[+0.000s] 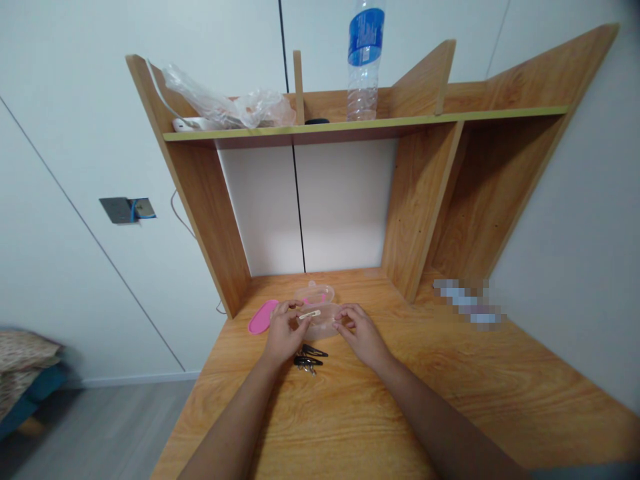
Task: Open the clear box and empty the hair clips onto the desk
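My left hand (283, 331) pinches a small pale hair clip (310, 313) and holds it over a clear plastic container (320, 308) on the wooden desk (350, 407). My right hand (357, 330) has its fingers curled together against the container's right side. Whether it holds anything is hidden. Several dark hair clips (309, 357) lie on the desk between my wrists. A pink oval lid (262, 317) lies flat just left of my left hand.
A wooden hutch stands at the desk's back. Its shelf (365, 123) carries a clear water bottle (365, 60) with a blue label, a crumpled plastic bag (225, 107) and a white object. A wall plate (127, 209) is on the left wall.
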A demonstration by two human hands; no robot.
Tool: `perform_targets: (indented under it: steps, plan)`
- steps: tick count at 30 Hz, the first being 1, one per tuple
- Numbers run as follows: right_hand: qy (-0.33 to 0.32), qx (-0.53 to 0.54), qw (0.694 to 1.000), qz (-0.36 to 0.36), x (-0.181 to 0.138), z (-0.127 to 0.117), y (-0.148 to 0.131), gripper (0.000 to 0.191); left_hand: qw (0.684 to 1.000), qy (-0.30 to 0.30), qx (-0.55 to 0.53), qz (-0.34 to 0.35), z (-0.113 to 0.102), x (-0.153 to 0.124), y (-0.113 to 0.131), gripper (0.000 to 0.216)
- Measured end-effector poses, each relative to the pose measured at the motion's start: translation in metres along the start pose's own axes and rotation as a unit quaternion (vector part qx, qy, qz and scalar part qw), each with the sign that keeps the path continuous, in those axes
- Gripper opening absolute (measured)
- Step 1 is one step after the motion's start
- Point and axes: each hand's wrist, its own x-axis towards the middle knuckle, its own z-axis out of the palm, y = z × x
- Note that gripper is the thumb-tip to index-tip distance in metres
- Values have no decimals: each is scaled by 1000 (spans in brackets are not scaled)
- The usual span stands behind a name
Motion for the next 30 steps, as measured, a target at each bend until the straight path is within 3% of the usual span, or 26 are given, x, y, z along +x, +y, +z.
perform_targets:
  steps: [12, 22, 30]
  plan:
    - [-2, -3, 1000, 6, 0, 0, 2, 9, 1000, -17, -10, -20, 1, 0, 0, 12]
    - [2, 4, 1000, 5, 0, 1, 3, 8, 1000, 12, -5, -17, 2, 1, -7, 17]
    - [94, 31, 994, 42, 4, -1, 14, 17, 998, 24, -34, -36, 1, -2, -10, 26]
